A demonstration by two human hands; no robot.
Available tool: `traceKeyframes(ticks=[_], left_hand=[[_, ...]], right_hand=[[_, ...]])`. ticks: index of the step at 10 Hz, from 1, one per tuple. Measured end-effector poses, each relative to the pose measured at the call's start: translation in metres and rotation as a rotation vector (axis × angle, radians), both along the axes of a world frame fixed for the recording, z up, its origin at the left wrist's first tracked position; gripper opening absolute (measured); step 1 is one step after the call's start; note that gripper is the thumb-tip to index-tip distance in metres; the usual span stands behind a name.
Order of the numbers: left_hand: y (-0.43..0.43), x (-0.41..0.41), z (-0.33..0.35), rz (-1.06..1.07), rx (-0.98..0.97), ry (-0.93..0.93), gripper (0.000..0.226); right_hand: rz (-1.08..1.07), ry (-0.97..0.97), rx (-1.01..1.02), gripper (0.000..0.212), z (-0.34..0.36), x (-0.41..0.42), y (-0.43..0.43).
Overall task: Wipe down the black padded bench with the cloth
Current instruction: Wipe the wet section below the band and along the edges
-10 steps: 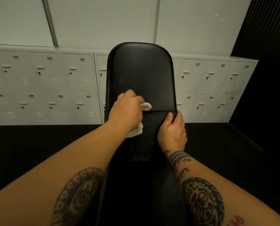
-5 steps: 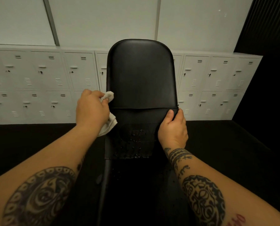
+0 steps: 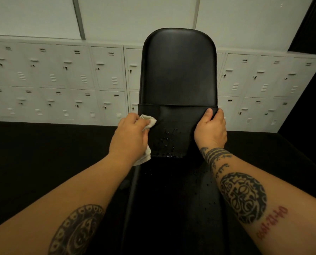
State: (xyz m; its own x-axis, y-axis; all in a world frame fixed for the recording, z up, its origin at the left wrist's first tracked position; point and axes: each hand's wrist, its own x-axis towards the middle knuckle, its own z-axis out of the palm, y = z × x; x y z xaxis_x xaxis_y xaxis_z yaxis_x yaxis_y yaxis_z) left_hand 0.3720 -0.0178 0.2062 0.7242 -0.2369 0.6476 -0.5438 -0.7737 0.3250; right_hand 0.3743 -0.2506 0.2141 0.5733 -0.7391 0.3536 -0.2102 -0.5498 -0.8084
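— Where's the cloth (image 3: pixel 147 120)?

— Bunched in the left hand (image 3: pixel 130 136), fingers closed around it, pressed against the left edge of the black padded bench (image 3: pixel 179 70). It's pale, soft and crumpled, with one end trailing below the palm.

— And the right hand (image 3: pixel 209 128)?

— Clamped on the bench's right edge just under the seam, thumb on top.

— The surface?

— Smooth, matte vinyl; the upper pad is rounded at its far corners. Droplets (image 3: pixel 167 140) bead between the hands. White metal lockers (image 3: pixel 61 80) stand behind.
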Motion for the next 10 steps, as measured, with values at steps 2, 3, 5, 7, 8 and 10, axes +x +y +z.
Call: traceKeyframes(ticks=[2,3,5,7,8,10], left_hand=[[0.018,-0.009,-0.007,-0.032,0.027,0.085,0.018],[0.005,0.007,0.011,0.082,-0.095,0.106,0.020],[0.002,0.007,-0.001,0.019,0.030,0.035,0.017],[0.025,-0.022,-0.031,-0.063,0.202,0.129,0.020],[0.037,-0.027,-0.030,-0.167,0.313,0.188,0.024],[0.016,-0.018,0.024,-0.057,0.184,0.281,0.017]], right_hand=[[0.000,-0.007,0.003,0.059,-0.001,-0.001,0.000],[0.007,-0.014,0.008,0.060,-0.002,-0.002,-0.001],[0.018,-0.007,0.001,0.060,-0.002,0.000,-0.003],[0.023,0.003,0.009,0.059,0.000,-0.003,0.000],[0.022,-0.003,0.007,0.059,0.000,-0.004,0.001],[0.021,0.006,0.014,0.059,0.001,-0.006,0.001]])
